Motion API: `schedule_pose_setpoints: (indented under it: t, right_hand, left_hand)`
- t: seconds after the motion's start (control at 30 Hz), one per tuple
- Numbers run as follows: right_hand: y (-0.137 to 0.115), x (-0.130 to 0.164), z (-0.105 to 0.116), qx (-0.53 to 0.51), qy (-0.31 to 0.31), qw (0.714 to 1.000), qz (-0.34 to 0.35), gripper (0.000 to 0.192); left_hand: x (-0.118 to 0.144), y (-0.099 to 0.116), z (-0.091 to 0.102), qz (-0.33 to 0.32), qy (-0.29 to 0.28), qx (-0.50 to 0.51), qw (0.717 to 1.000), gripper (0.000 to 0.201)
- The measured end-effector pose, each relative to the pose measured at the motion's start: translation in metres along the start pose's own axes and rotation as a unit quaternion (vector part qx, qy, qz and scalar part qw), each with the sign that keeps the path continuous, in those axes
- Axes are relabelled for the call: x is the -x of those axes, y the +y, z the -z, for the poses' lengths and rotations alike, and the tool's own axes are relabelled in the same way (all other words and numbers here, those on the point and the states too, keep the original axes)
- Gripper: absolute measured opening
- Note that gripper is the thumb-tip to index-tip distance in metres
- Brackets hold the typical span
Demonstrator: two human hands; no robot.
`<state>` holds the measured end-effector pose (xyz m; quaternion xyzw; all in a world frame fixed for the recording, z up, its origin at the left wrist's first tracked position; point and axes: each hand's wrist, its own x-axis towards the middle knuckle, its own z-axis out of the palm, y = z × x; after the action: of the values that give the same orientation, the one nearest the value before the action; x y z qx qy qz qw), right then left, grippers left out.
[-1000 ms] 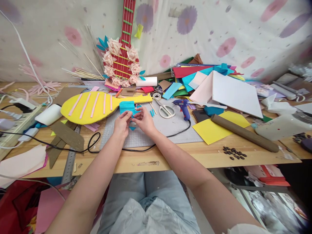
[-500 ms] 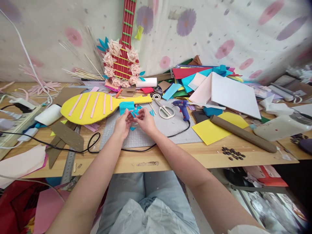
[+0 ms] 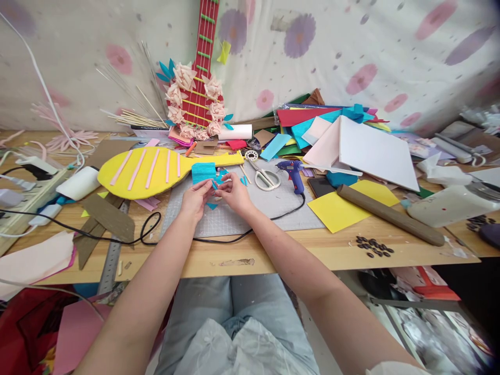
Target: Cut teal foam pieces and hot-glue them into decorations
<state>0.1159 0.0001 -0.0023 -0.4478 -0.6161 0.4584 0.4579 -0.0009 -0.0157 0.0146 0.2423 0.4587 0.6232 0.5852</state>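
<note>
Over the grey cutting mat [image 3: 250, 219], my left hand [image 3: 195, 199] pinches a small blue piece of crepe paper [image 3: 214, 184]. Close beside it, my right hand [image 3: 235, 194] has its fingertips closed near the same piece; whatever lies between them is too small to make out. A folded sheet of blue crepe paper [image 3: 203, 172] sits just behind my hands, with small blue scraps around. The yellow paddle-shaped body with pink strips [image 3: 152, 173] lies to the left, its neck reaching behind my hands.
White-handled scissors [image 3: 267, 179] and a blue glue gun [image 3: 292, 174] lie right of my hands; the gun's black cable crosses the mat. A red guitar-shaped craft with paper flowers [image 3: 197, 99] leans at the back. A brown roll [image 3: 390, 214] rests on yellow paper [image 3: 332, 211] at right.
My left hand's fingers have closed in from a looser, more spread pose to a pinch on the small blue piece. The right hand has barely shifted.
</note>
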Motion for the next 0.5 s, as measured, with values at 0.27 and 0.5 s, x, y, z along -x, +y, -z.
schedule_pose_setpoints:
  t: [0.27, 0.5]
  right_hand:
    - [-0.017, 0.005, 0.056, 0.190, -0.105, 0.976, -0.022, 0.031]
    - [-0.054, 0.031, 0.166, 0.373, -0.166, 0.890, -0.203, 0.035]
  left_hand:
    - [-0.003, 0.001, 0.002, -0.060, 0.087, -0.016, 0.994, 0.014]
    - [-0.007, 0.003, 0.007, -0.077, 0.102, -0.009, 0.992, 0.010]
